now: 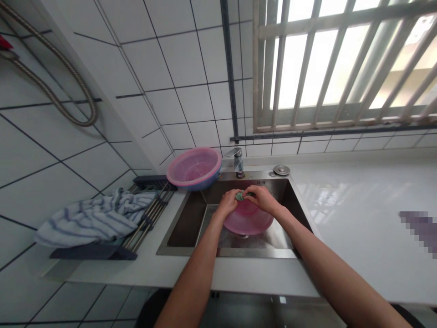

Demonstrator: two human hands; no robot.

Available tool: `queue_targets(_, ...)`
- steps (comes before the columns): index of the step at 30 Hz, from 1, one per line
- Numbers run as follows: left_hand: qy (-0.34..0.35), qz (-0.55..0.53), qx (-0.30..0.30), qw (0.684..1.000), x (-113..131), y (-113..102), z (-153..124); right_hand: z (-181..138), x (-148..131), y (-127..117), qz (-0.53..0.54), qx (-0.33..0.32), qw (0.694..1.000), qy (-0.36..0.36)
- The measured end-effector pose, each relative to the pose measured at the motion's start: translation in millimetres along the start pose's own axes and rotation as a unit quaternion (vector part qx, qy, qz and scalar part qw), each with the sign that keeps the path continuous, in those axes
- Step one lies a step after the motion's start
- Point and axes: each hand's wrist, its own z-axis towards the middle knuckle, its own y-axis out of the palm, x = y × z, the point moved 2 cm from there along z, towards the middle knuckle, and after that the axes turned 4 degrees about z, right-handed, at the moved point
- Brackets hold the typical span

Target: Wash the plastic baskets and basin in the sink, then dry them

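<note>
A small pale-green item (239,196) is held between my two hands above a pink basin; its kind is too small to make out. My left hand (230,202) has its fingers closed on the item's left side. From the right, my right hand (262,199) pinches at it with bent fingers. Below them the pink basin (248,227) sits inside the stainless steel sink (239,252). The far part of the basin is hidden by my hands, and its contents are not clear.
Behind the sink stands a chrome faucet (238,161). Nested pink and blue basins (194,171) rest at the back left corner. A striped towel (99,216) lies over a metal rack (148,218) on the left. A drain strainer (282,170) lies at the back right.
</note>
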Motion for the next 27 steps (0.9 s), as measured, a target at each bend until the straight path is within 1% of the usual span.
queue_targets(4, -0.051, -0.045, 0.062, 0.996, -12.4, -14.5, 0.7, -1.7, 13.4, -17.2, 0.011, 0.058, 0.997, 0.040)
queue_targets(7, -0.071, -0.074, 0.072, 0.992, -17.3, -17.0, 1.4, -3.4, 19.1, -24.0, 0.011, 0.091, 0.994, 0.064)
queue_targets(9, -0.070, -0.066, 0.063, 0.993, -18.4, -13.0, 2.0, -3.6, 18.6, -21.1, 0.012, 0.076, 0.995, 0.061)
queue_targets(13, -0.052, -0.041, 0.037, 0.997, -20.0, -2.2, 2.2, -2.4, 15.8, -7.1, -0.005, 0.018, 0.999, 0.051)
queue_targets(15, -0.048, -0.034, 0.020, 0.998, -20.6, 1.0, 1.9, -1.7, 15.5, -2.5, -0.017, 0.003, 0.999, 0.042)
queue_targets(19, -0.068, -0.016, -0.005, 0.998, -17.2, 2.2, 2.5, -1.1, 11.7, -2.0, -0.027, -0.001, 0.999, 0.024)
queue_targets(21, -0.054, -0.018, -0.019, 0.998, -11.8, 2.5, 3.5, -0.9, 6.2, -3.5, -0.034, 0.000, 0.999, 0.012)
queue_targets(24, -0.009, -0.033, -0.047, 0.998, -3.3, 1.4, 4.1, -0.6, -1.2, -5.1, -0.042, 0.005, 0.999, -0.007)
queue_targets(25, -0.004, -0.033, -0.050, 0.998, -1.8, -0.4, 3.6, -0.6, -1.7, -5.7, -0.038, 0.007, 0.999, -0.009)
queue_targets(27, -0.018, -0.018, -0.036, 0.999, -1.6, -7.1, 1.6, -1.2, 1.6, -7.8, -0.018, 0.009, 1.000, 0.001)
